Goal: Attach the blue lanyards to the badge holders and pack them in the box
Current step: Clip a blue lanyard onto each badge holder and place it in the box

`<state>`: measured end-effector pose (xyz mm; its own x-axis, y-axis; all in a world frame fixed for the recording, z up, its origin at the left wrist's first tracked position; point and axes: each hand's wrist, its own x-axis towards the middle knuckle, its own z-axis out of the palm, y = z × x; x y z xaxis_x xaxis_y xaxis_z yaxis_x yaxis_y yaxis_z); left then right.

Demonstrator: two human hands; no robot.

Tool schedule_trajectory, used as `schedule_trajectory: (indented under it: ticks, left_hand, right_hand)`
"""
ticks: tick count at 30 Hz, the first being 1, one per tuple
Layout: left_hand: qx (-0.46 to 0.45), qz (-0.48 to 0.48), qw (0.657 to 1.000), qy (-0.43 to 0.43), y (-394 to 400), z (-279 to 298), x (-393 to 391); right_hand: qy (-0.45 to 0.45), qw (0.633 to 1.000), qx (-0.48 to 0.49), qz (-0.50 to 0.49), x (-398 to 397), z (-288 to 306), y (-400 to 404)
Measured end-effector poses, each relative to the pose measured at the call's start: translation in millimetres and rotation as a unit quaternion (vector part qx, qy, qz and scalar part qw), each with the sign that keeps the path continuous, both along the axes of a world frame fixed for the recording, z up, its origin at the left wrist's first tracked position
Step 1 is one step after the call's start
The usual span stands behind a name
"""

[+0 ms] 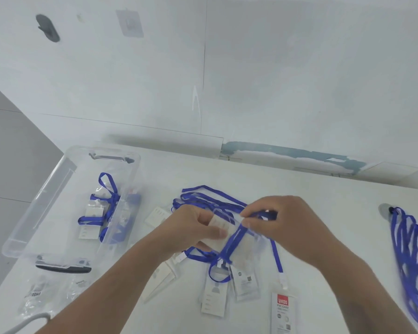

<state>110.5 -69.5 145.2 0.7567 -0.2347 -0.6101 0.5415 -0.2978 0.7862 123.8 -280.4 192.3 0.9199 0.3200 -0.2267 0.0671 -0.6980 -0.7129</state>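
Above the white table, my left hand (194, 229) grips a clear badge holder (227, 227) by its left side. My right hand (279, 224) pinches a blue lanyard (237, 237) at the holder's top right; the strap runs down across the holder. A clear plastic box (65, 179) stands at the left with a few lanyarded badge holders (99, 213) inside. More badge holders (215, 297) lie on the table below my hands, some with lanyards attached. One with a red label (283, 309) lies at the front right.
A heap of loose blue lanyards (410, 256) lies at the table's right edge. More lanyards (208, 196) are piled behind my hands. Empty plastic wrappers (36, 295) lie at the front left. The wall rises just behind the table.
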Motion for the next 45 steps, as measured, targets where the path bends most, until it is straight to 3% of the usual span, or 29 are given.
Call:
schedule_trajectory:
  ticks: [4,7,10,13,15,17,20,23,26,29,32,33,36,38,40,45]
  left_hand:
    - [-0.192,0.007,0.978,0.079,5,8,-2]
    - [-0.275,0.116,0.95,0.094,2,4,-2]
    - [-0.22,0.226,0.946,0.071,-2,-6,1]
    - [-0.089,0.272,0.958,0.024,-4,-16,-1]
    - [-0.006,0.244,0.97,-0.013,-3,-19,-4]
    - [0.041,0.173,0.984,-0.028,-2,-18,-6]
    - [0.011,0.053,0.999,-0.006,1,-10,-12]
    - [-0.065,-0.052,0.996,0.026,5,0,-13]
    - [-0.168,-0.06,0.981,0.072,7,6,-12]
    - [-0.259,-0.03,0.959,0.11,2,6,-16]
    - [-0.289,0.053,0.948,0.125,-9,-1,-22]
    - [-0.292,0.088,0.944,0.128,-13,-3,-24]
    - [-0.302,0.186,0.925,0.136,-23,-1,-25]
    - [-0.299,0.227,0.917,0.134,-29,3,-26]
    - [-0.293,0.249,0.914,0.131,-34,7,-26]
    - [-0.186,0.213,0.955,0.093,-33,10,-23]
  right_hand:
    - [0.096,0.976,0.164,-0.109,11,-9,-4]
    - [0.119,0.964,0.179,-0.158,-6,-33,8]
    - [0.12,0.978,0.113,-0.127,-34,-44,24]
    - [0.053,0.998,-0.022,0.006,-55,-49,32]
    - [0.002,0.992,-0.111,0.065,-58,-43,30]
    - [-0.041,0.987,-0.139,0.072,-50,-30,24]
    - [-0.051,0.997,-0.048,0.029,-32,-12,10]
    - [0.065,0.994,0.082,-0.019,-13,-6,-1]
    - [0.196,0.947,0.248,-0.059,-8,-15,-2]
    - [0.317,0.825,0.453,-0.117,-19,-36,5]
    - [0.35,0.753,0.524,-0.188,-30,-49,19]
    - [0.343,0.751,0.531,-0.193,-32,-55,20]
    - [0.249,0.825,0.463,-0.206,-35,-53,17]
    - [0.248,0.808,0.497,-0.196,-36,-47,15]
    - [0.225,0.841,0.456,-0.187,-34,-42,15]
    - [0.197,0.915,0.304,-0.18,-26,-46,1]
